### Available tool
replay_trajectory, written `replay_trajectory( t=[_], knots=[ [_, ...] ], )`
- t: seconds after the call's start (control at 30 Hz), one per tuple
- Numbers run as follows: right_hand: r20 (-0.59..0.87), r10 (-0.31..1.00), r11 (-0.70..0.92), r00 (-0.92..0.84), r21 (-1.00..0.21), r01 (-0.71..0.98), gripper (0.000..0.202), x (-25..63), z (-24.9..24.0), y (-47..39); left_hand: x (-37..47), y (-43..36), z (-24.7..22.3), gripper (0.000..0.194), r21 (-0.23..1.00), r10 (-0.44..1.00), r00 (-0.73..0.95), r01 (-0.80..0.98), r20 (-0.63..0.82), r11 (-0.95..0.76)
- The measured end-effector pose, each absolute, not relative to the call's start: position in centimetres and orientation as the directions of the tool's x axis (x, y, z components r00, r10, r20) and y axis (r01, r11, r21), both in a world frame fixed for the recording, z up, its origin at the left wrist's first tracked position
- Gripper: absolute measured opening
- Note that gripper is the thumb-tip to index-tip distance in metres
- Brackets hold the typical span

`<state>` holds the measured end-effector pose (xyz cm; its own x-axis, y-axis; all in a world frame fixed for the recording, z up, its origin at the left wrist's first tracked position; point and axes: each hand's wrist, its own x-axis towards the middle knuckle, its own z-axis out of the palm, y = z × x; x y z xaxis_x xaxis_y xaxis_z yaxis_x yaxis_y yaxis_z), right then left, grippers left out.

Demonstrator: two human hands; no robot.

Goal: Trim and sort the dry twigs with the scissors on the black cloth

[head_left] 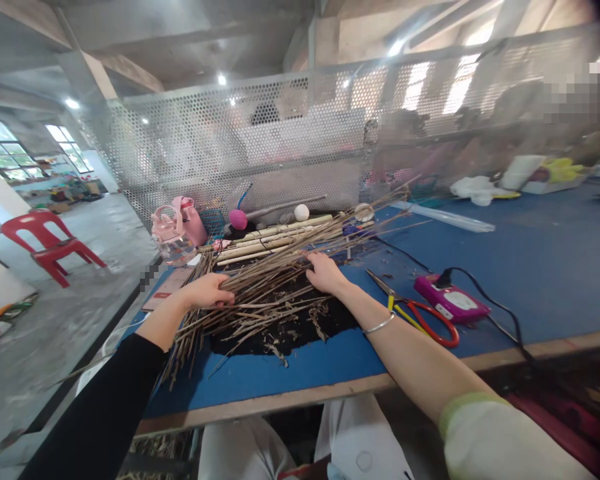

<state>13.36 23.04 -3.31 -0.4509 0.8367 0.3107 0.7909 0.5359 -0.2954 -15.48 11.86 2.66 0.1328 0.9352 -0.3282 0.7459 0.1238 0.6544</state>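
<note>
Twigs [267,272] are lying over the desk [540,260], left hand [206,291] and right hand [329,274] seemingly arranging them with curled fingers, either grip's closure being unclear, the next move probably needing aligned ends.

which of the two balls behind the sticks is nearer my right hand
The white ball, almost straight beyond your right hand; the bright pink ball lies farther left, toward the pink bottle.

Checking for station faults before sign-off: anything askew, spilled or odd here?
Nothing clearly damaged. Dry scraps litter the black sheet, looking like spilled debris. The twigs splay unevenly under both hands, ends at differing angles. Scissors lie loose close to the plugged-in magenta power block, an awkward spot.
</note>
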Motion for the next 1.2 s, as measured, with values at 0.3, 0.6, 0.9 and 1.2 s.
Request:
replay_trajectory(
  t=[0.3,0.6,0.9,1.2],
  knots=[
    [0.283,0.841,0.525,-0.461,-0.224,0.821,0.043,13.6,-3.3,23.3,-16.0,12.1,2.6,0.048,0.405,0.984,0.14,0.91,-0.113,-0.083],
    [0.26,0.88,0.453,-0.397,-0.209,0.867,0.029,13.3,-2.7,24.1,-16.4,11.5,1.3,0.037,0.188,0.973,0.121,0.978,-0.194,-0.084],
    [0.377,0.794,0.554,-0.477,-0.124,0.824,0.03,12.4,2.4,24.2,-16.6,12.4,2.6,0.036,0.185,0.993,0.079,0.981,-0.093,-0.06],
    [0.212,0.727,0.683,-0.654,-0.121,0.72,0.031,12.1,-0.8,23.2,-17.0,12.8,1.5,0.045,0.269,0.995,0.078,0.962,-0.067,-0.057]
  ],
)
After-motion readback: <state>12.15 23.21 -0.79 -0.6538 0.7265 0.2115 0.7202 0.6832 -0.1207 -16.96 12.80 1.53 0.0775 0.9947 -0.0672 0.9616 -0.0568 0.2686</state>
